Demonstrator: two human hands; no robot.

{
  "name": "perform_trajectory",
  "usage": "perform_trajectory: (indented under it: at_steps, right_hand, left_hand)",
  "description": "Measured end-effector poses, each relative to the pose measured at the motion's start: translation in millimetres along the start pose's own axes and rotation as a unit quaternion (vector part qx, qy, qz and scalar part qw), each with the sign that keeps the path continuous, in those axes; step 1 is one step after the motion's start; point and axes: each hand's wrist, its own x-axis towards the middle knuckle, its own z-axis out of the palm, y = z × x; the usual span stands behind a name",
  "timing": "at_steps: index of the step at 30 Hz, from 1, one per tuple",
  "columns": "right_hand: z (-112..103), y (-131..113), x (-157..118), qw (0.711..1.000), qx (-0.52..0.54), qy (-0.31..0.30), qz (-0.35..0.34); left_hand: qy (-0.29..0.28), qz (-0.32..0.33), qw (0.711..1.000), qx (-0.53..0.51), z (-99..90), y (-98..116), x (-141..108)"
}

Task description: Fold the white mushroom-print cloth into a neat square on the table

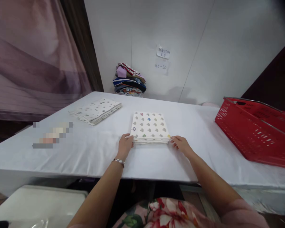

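A folded white cloth (149, 126) with rows of small grey mushroom shapes and a few coloured ones lies flat on the table in front of me. Its layered folded edge faces my body. At the near left corner, my left hand (125, 146) grips the cloth, thumb and fingers closed at the edge. My right hand (181, 145) pinches the near right corner between thumb and fingers. Farther left on the table rests another folded white cloth (98, 110) with a small dark print, which neither hand touches.
A white-covered table (85, 158) spans the view. On the right stands a red plastic basket (256, 133) with a metal handle. Folded fabrics (129, 80) are piled against the back wall, left of two paper notes (162, 60). A blurred-out item (53, 134) lies at left.
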Motion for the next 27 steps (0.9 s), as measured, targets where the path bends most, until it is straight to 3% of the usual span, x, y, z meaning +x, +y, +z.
perform_trajectory:
  at_steps: [7,13,18,21,24,27]
  right_hand:
    - [13,-13,15,0.991,0.046,-0.058,0.108]
    - [14,-15,16,0.997,0.073,-0.011,0.031]
    - [14,-9,11,0.995,-0.081,-0.025,0.044]
    - [13,-9,8,0.969,-0.236,0.04,-0.054]
    - [15,-12,4,0.908,-0.337,0.109,-0.222]
    - [24,-17,-1,0.85,-0.357,0.071,-0.381]
  left_hand:
    - [-0.002,0.006,1.0,0.006,1.2,-4,3]
    - [-0.008,0.012,1.0,0.005,1.0,-7,4]
    - [-0.023,0.029,0.999,0.033,-0.2,-12,5]
    - [-0.018,0.056,0.996,0.066,0.5,-16,5]
    - [-0.005,0.081,0.992,0.099,1.3,-18,3]
    - [0.004,0.092,0.989,0.118,1.6,-18,1]
